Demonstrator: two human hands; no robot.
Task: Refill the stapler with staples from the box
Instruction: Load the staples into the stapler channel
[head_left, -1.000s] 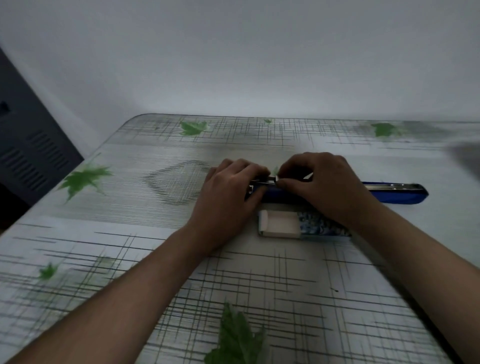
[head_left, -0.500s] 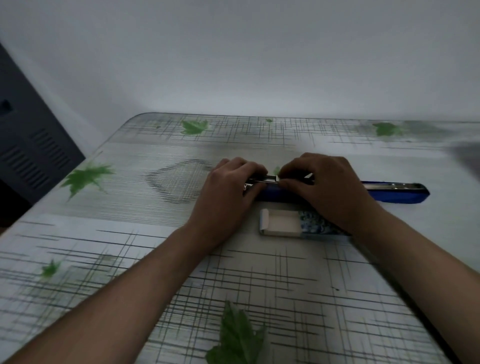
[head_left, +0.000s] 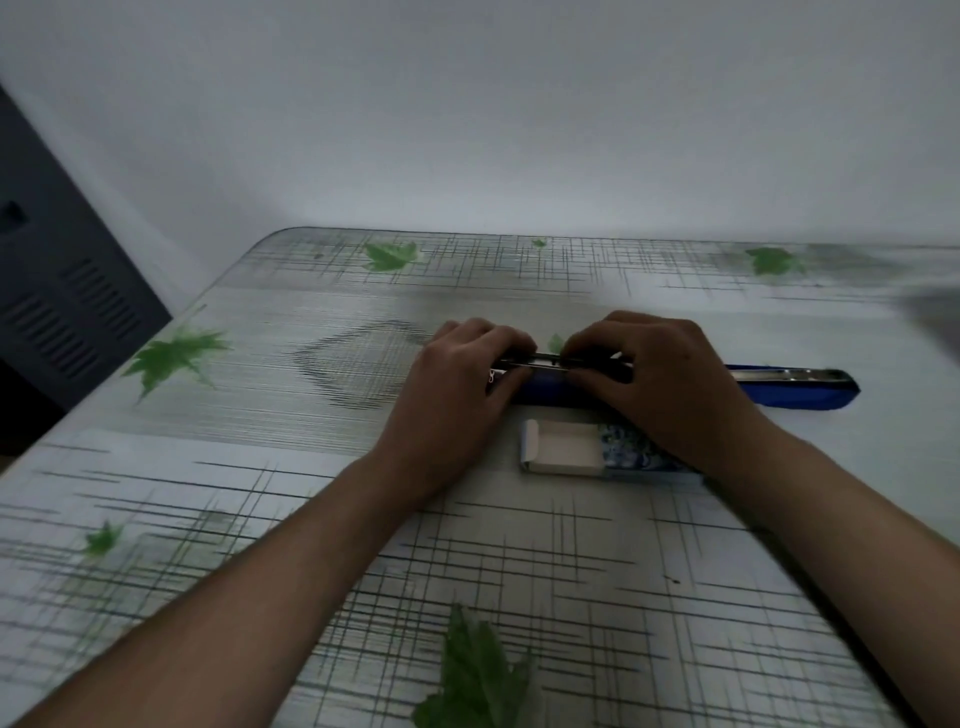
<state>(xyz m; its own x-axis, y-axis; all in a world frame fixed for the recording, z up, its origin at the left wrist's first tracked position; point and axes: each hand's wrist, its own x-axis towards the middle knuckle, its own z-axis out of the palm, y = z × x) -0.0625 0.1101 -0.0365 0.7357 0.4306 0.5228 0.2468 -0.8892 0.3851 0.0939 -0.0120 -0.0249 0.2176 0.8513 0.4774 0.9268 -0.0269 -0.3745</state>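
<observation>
Head view shows left hand (head_left: 447, 410) and right hand (head_left: 670, 384) both pinching one stapler (head_left: 795, 387) beside one open box (head_left: 563, 447).

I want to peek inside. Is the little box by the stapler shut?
No, the box lies slid open at its left end, its pale inside showing.

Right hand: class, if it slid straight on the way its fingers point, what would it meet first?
Probably the left hand. The right hand points left along the stapler, and only a short stretch of it separates its fingertips from the left hand's fingers. Depth is unclear.
</observation>
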